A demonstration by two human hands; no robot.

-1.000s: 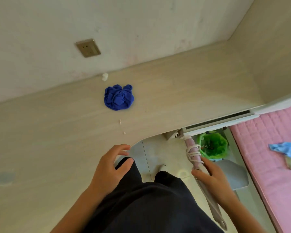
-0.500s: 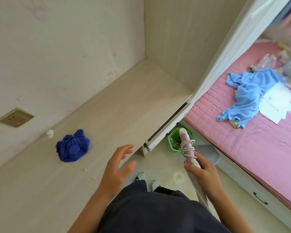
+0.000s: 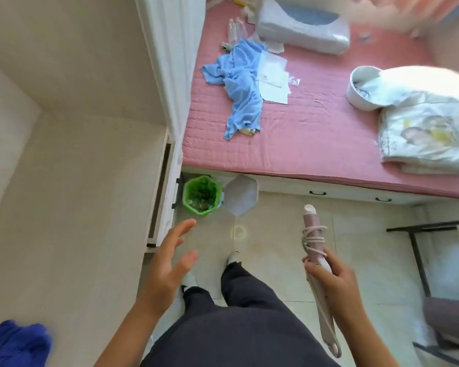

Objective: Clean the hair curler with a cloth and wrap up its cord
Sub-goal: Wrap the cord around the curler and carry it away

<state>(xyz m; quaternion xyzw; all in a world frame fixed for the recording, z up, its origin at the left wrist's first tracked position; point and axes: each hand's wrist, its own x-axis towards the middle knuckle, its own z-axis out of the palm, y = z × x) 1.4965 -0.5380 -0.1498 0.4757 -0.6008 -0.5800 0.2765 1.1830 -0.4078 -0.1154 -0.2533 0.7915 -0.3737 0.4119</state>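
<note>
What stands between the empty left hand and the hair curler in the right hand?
Nothing visible. Between the left hand and the hair curler, gripped by the right hand, is open air above the floor and the person's legs.

A: What is worn on the legs?
B: Dark charcoal trousers, loose and plain, filling the lower middle of the frame. The cloth folds softly toward the cuffs.
A: And the feet?
B: White footwear shows just above the cuffs, near the centre — socks or shoes, I cannot tell.
A: The arms?
B: Bare — from the left hand and the right hand down to the bottom edge.
</note>
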